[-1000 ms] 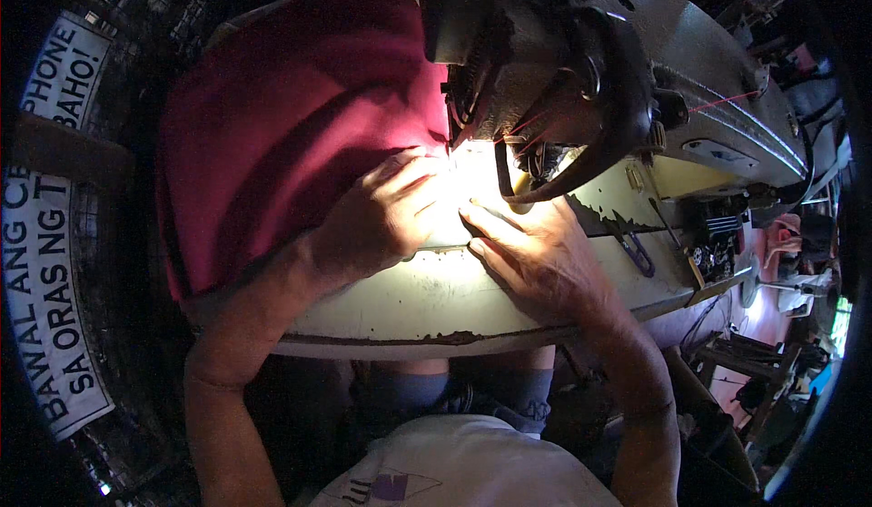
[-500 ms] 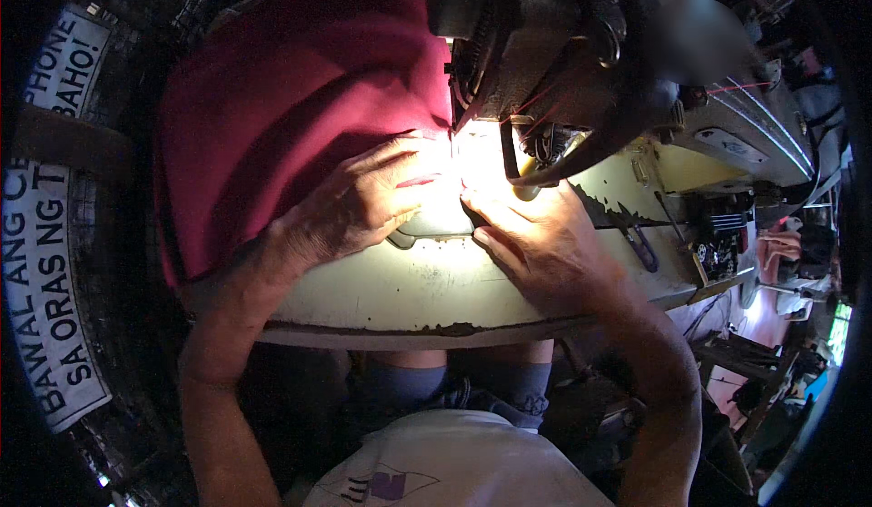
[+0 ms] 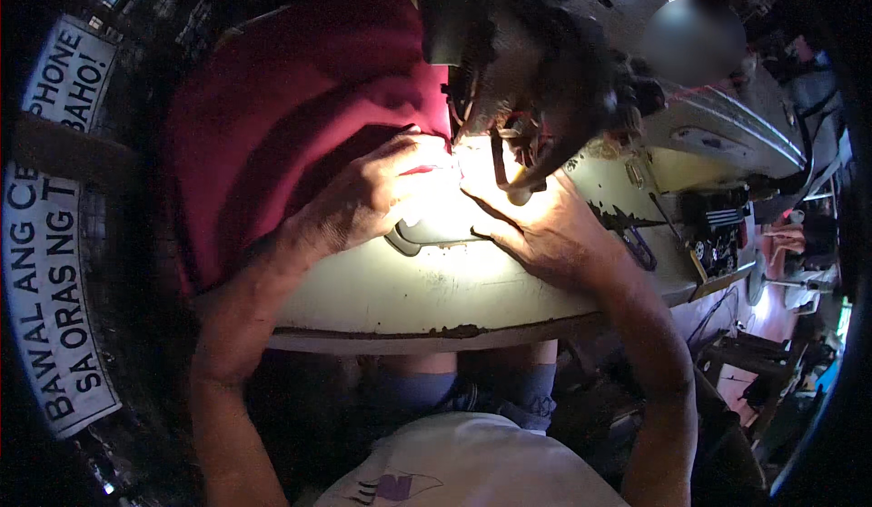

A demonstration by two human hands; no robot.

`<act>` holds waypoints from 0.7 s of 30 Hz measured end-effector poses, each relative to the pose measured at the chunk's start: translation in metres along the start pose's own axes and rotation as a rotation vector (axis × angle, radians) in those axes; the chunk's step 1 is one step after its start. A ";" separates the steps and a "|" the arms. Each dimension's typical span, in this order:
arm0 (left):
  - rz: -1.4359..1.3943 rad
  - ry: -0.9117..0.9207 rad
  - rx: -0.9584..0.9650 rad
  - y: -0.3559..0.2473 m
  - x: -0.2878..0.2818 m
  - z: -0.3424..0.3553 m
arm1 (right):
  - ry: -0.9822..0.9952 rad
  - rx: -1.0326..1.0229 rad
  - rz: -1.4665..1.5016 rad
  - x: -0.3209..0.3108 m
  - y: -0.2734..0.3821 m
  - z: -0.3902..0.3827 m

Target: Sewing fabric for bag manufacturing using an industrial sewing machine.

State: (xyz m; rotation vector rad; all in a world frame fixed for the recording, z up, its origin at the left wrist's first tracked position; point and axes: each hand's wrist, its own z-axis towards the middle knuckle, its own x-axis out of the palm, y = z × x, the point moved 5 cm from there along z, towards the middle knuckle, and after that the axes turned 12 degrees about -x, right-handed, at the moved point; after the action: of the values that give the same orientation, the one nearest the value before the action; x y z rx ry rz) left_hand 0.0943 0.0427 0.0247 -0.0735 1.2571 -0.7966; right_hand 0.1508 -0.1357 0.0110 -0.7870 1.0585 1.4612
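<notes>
Arching on a bent elbow, the left hand [image 3: 383, 182] curls its fingers narrowly at the red cloth [image 3: 272, 130]; the right hand [image 3: 552, 225] lies flatter, thumb slightly apart; glare hides whether either grips; the cloth spreads left of the sewing machine [image 3: 549, 62]

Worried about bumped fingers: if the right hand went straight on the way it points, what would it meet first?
Most likely the left hand, just across from the right hand; glare washes out the space between them, so depth is unclear.
</notes>
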 end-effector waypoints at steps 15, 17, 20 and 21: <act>-0.110 0.010 -0.100 0.016 0.011 -0.010 | -0.234 -0.051 -0.002 0.002 -0.003 -0.010; 0.035 -0.046 -0.073 0.014 0.013 -0.008 | -0.340 -0.115 -0.085 -0.001 0.003 -0.012; -0.006 -0.010 -0.120 0.018 0.018 -0.011 | -0.314 -0.061 -0.077 0.006 0.000 -0.015; 0.021 -0.046 -0.106 0.019 0.019 -0.012 | -0.364 -0.084 -0.098 0.007 0.000 -0.017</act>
State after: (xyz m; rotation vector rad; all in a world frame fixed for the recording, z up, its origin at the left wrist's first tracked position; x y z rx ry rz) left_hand 0.0950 0.0497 -0.0035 -0.1632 1.2543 -0.7056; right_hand 0.1488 -0.1486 -0.0014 -0.5926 0.6775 1.5026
